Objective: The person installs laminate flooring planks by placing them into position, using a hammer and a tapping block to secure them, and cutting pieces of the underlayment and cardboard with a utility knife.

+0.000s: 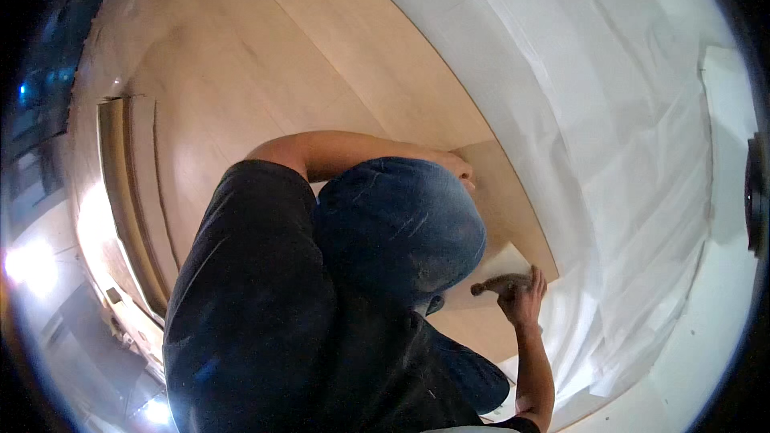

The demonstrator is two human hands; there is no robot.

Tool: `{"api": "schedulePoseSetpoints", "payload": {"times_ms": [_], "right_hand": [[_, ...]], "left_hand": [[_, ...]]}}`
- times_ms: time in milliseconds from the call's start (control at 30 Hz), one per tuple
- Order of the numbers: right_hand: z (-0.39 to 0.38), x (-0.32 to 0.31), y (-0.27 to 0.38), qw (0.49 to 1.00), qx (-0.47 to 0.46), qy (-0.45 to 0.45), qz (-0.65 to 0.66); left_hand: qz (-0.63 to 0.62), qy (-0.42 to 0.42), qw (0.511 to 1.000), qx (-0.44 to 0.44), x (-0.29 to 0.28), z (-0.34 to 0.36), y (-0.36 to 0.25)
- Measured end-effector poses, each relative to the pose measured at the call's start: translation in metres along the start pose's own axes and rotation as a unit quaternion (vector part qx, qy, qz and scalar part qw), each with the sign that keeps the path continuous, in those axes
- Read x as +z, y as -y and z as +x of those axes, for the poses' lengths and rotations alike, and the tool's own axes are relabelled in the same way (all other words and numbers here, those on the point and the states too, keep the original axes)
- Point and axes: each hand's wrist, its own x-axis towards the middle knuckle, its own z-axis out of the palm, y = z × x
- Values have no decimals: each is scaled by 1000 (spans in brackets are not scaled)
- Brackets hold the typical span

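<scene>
My right hand [525, 301] is wrapped round a hammer [504, 282], close to the edge of the wooden planks. The hammer's dark metal head points left, toward my knee, and most of its handle is hidden. Beyond my raised knee in blue jeans [401, 224], my left hand [459, 168] rests low over a light brown plank [505, 192]. Its fingers are curled, partly hidden by the knee, so what they hold, if anything, does not show. A pale bright patch [507, 258] lies on the wood just beyond the hammer.
Light wooden planks [241, 56] cover the floor to the left and far side. White sheeting [553, 112] spreads along their right edge up to a pale wall [726, 176]. At the left lie long narrow boards [132, 192], with bright lamps [32, 265] farther left.
</scene>
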Motion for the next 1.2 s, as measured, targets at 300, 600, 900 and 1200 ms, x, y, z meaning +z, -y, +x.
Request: {"api": "schedulePoseSetpoints", "payload": {"times_ms": [300, 600, 900, 1200], "right_hand": [[322, -53, 193, 976, -132, -165, -54], [382, -120, 189, 999, -14, -31, 27], [335, -114, 57, 981, 184, 44, 42], [450, -210, 59, 992, 66, -108, -22]], "left_hand": [[-256, -490, 828, 89, -62, 14, 91], [140, -578, 795, -117, -328, -55, 114], [114, -523, 827, -171, -357, -30, 122], [138, -496, 837, -185, -356, -62, 120]]}}
